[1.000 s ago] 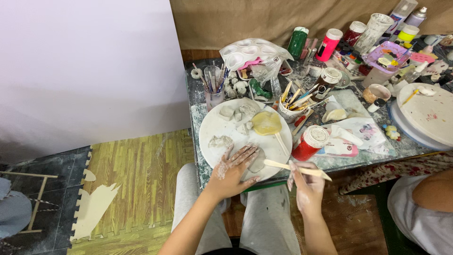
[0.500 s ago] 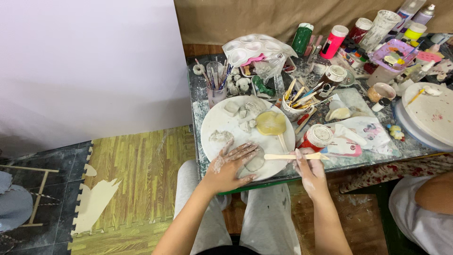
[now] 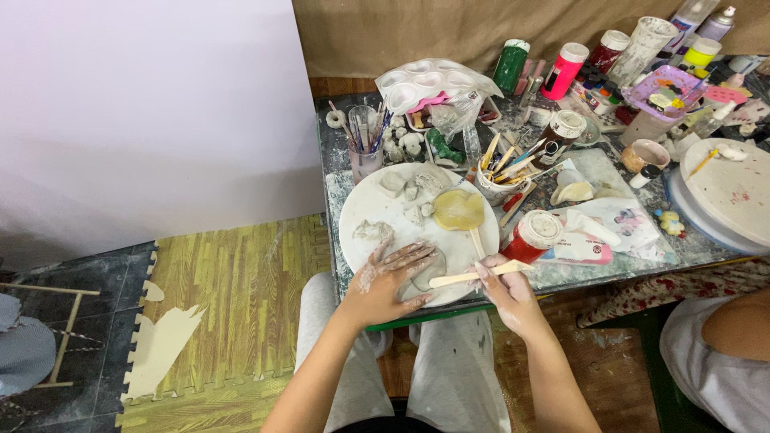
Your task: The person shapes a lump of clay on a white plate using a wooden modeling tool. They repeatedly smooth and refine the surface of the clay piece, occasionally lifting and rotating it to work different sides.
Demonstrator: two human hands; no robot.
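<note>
L hand (image 3: 389,281) flat, grip released, pinning clay slab (image 3: 427,271) on round board (image 3: 401,228). R hand (image 3: 504,290) grips wooden tool (image 3: 475,275). Risk: slab tears if tool digs in.

A single head-worn camera looks steeply down from above the seated person's lap, facing forward over the cluttered craft table (image 3: 690,256), fairly near, with the foam-mat floor (image 3: 233,289) at left.

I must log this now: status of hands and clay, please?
Left hand flat on clay piece. Right hand grips wooden stick. Red can close beside.
</note>
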